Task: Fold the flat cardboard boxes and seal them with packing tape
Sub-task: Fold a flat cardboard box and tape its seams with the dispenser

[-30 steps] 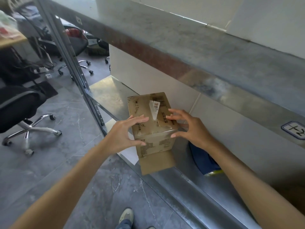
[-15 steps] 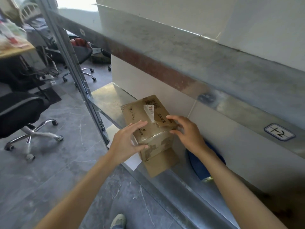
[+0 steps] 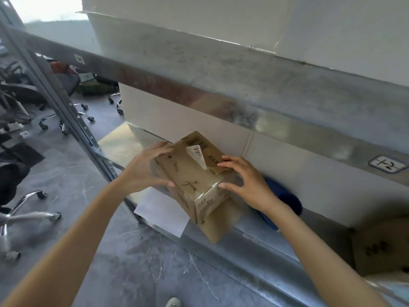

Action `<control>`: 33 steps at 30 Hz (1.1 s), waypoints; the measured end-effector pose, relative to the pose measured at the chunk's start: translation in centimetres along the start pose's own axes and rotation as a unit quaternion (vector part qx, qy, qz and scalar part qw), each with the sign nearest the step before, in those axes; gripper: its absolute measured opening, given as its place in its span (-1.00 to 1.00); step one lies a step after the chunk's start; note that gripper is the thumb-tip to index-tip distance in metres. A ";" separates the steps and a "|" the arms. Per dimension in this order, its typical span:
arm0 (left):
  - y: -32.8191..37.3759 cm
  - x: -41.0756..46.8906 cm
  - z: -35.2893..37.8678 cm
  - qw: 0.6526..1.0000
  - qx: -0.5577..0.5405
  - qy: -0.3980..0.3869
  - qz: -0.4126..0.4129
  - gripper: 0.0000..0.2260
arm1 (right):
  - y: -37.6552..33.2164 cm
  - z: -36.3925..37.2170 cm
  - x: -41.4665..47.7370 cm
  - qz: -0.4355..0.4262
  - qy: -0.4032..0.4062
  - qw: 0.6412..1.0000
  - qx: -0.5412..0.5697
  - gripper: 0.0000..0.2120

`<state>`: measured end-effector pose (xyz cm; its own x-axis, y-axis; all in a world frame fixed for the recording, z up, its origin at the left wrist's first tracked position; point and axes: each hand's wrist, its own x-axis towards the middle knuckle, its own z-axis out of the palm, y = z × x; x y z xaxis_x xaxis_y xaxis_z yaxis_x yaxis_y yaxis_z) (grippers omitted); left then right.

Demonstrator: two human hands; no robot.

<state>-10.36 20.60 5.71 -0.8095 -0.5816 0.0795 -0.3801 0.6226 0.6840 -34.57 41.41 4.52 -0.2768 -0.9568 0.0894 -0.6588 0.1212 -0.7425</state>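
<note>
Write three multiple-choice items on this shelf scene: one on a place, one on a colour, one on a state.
1. Where is the blue thing relative to the box?
A. left of it
B. on top of it
C. right of it, past the right hand

2. What colour is the sheet by the box?
A. white
B. red
C. black

3. What state is the box in?
A. lying flat
B. folded up, held by the left hand and right hand
C. folded up, untouched

Answers: 1 C, it shows beyond the right wrist; 2 A, the sheet is plain white; 3 B, fingers and thumbs grip its two sides.
</note>
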 end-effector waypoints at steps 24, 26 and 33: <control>-2.4 -3.3 4.3 0.957 -0.141 0.248 -0.060 -0.37 | -6.5 5.7 2.7 0.136 0.062 0.988 -0.036 -0.18; -2.9 -3.8 3.8 0.962 -0.149 0.224 -0.045 -0.41 | -6.4 6.3 2.9 0.134 0.061 0.989 -0.022 -0.11; -5.9 -2.9 -1.2 0.973 -0.210 0.097 -0.018 -0.54 | -5.8 6.0 3.1 0.112 0.054 0.992 0.036 -0.18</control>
<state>-5.24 17.94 2.29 -0.6838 -0.7123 0.1580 -0.1571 0.3552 0.9215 -27.36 36.12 5.14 -0.4860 -0.8738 -0.0160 -0.5220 0.3049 -0.7966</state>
